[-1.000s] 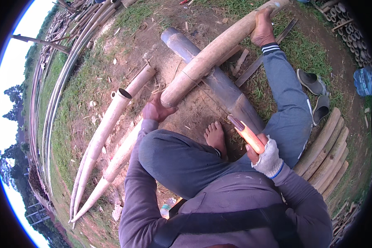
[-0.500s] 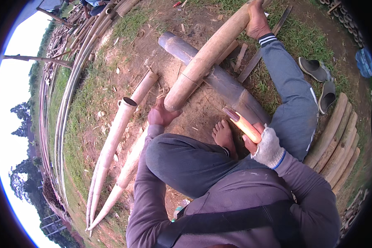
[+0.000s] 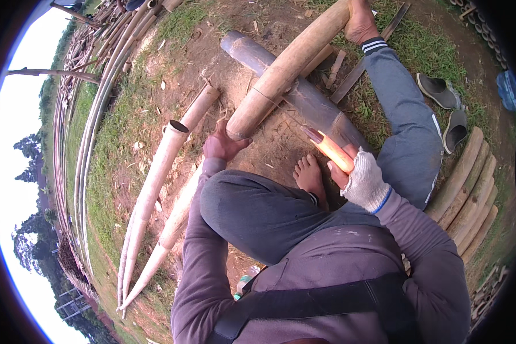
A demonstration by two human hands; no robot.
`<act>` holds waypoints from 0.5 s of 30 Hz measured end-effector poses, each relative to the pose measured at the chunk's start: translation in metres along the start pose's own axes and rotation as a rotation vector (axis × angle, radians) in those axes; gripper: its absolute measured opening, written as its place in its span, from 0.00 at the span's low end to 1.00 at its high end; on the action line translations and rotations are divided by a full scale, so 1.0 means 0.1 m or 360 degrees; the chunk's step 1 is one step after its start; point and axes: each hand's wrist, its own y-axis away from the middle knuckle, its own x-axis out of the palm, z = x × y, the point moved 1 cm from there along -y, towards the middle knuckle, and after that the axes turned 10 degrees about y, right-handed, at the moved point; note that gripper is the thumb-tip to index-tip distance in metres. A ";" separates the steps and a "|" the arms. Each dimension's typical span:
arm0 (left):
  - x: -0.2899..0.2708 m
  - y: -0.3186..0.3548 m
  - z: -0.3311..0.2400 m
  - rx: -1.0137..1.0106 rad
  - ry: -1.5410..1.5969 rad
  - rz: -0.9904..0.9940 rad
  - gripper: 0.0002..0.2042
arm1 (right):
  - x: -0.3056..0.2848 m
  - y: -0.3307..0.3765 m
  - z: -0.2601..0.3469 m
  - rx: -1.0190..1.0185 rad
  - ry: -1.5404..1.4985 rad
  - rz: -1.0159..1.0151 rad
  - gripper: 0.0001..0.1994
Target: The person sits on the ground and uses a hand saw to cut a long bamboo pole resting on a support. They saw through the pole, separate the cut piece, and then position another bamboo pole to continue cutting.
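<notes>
A thick tan bamboo pole (image 3: pixel 292 60) slants across a darker, greyish bamboo log (image 3: pixel 315 109). My bare left hand (image 3: pixel 223 147) grips the pole's near end, with the fingers partly hidden under it. In my right hand (image 3: pixel 361 178), which wears a white fingerless glove, is the orange handle of a handsaw (image 3: pixel 333 153). The saw's thin blade appears edge-on as a dark line lying across the pole, a little beyond my left hand. My bare foot (image 3: pixel 361 23) rests against the pole's far end.
Pale bamboo poles (image 3: pixel 160 178) lie to my left, one with a hollow end. Split bamboo pieces (image 3: pixel 464 195) are stacked at the right, beside grey clogs (image 3: pixel 456 132). Long poles (image 3: pixel 97 109) run along the far left. My other foot (image 3: pixel 309 175) stands near the log.
My right hand has moved forward and slightly left with the saw, bringing the handle closer to the pole. My left hand keeps its hold on the pole's end.
</notes>
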 end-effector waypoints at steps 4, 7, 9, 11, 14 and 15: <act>0.04 0.00 0.05 0.0020 -0.0043 -0.0020 0.54 | -0.20 0.43 -0.09 -0.0122 -0.0141 -0.0122 0.14; -0.01 -0.03 -0.07 0.0000 -0.0005 0.0020 0.55 | 0.39 -0.40 -0.07 0.0042 0.0001 -0.0173 0.17; -0.02 -0.06 -0.12 0.0026 -0.0005 0.0022 0.55 | 0.72 -1.22 0.06 -0.0024 -0.0029 -0.0195 0.20; 0.02 -0.09 -0.10 0.0033 -0.0016 -0.0029 0.55 | 0.76 -1.44 0.15 -0.0066 -0.0057 -0.0304 0.21; 0.01 -0.01 0.07 -0.0003 -0.0021 -0.0053 0.55 | 0.50 -0.75 0.07 -0.0048 0.0170 -0.0092 0.20; 0.02 -0.06 0.07 -0.0015 0.0006 -0.0043 0.55 | 0.22 -0.40 0.01 -0.0043 0.0071 -0.0030 0.19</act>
